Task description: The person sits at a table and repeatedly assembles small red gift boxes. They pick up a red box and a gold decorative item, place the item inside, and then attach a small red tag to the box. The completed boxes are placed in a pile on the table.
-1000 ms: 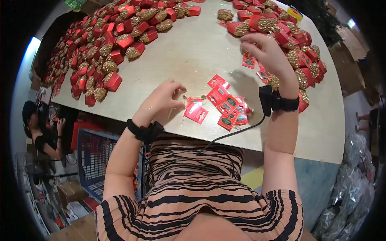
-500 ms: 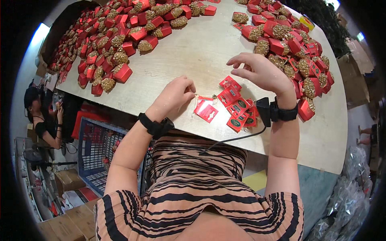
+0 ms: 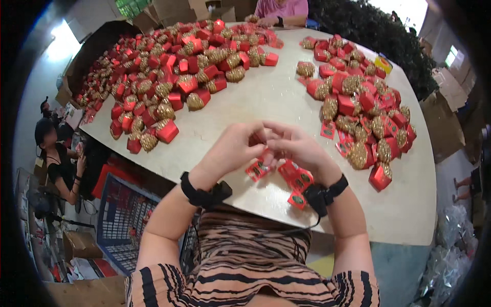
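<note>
My left hand [image 3: 232,148] and my right hand [image 3: 306,152] meet over the table near its front edge, fingertips touching. From my left hand's closed fingers hangs a small red tag [image 3: 257,171] with a green mark on it. My right hand's thumb and fingers are pinched beside it; whatever lies between them is too small and hidden to make out. Below my right hand lies a loose stack of red tags [image 3: 295,179], partly covered by the hand and wrist. Each wrist wears a black band with a small device.
Red boxes with gold glittery pinecone-like pieces form a large pile [image 3: 169,84] at the left and another pile [image 3: 358,102] at the right. A blue plastic basket [image 3: 110,225] stands beside the table. One person [image 3: 56,158] is at left, another [image 3: 281,10] at the far end.
My right hand has come down and left to join my left hand. The single tag has been lifted off the table. The view has tilted up, showing a person at the far end.
</note>
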The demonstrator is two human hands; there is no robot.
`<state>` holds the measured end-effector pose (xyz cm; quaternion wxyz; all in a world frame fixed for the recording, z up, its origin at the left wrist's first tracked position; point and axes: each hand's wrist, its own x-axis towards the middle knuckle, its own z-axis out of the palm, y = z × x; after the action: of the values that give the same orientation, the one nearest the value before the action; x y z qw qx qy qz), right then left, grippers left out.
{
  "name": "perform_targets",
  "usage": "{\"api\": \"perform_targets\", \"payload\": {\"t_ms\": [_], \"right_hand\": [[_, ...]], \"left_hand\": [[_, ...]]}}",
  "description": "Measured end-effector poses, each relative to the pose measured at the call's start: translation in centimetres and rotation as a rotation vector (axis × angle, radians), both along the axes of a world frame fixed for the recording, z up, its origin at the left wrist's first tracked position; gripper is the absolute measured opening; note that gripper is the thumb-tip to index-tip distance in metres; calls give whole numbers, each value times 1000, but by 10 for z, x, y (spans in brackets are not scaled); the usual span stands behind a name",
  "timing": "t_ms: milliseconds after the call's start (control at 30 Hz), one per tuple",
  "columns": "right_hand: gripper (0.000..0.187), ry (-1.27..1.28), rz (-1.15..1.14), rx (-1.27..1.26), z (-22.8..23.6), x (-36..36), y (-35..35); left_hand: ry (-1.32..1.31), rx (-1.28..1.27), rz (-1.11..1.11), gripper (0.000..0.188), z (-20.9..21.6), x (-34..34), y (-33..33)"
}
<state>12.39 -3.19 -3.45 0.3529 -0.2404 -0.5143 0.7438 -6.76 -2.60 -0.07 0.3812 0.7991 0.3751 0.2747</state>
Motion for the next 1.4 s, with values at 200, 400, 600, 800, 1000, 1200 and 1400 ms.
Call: {"api": "perform_targets", "payload": {"t_ms": [200, 400, 600, 800, 1000, 1200, 1400], "right_hand": [[23, -103, -312, 38, 6, 9, 3], [15, -396, -532, 323, 10, 27, 7], [11, -287, -699, 329, 25, 43, 8], [17, -657, -754, 540, 32, 60, 9], [15, -857, -847, 687, 35, 58, 8], [15, -926, -829, 746, 30, 55, 13], [11, -973, -832, 781, 29, 49, 8]], "left_hand": [[-100, -52, -11, 9, 17, 15, 17], [199, -144, -276, 29, 12, 29, 95], [664, 443, -60, 49, 1, 58, 242], [775, 590, 171, 49, -49, 102, 345], [697, 872, 356, 62, -106, 134, 397], [788, 720, 211, 37, -104, 118, 385], [761, 796, -28, 29, -75, 104, 288]]}}
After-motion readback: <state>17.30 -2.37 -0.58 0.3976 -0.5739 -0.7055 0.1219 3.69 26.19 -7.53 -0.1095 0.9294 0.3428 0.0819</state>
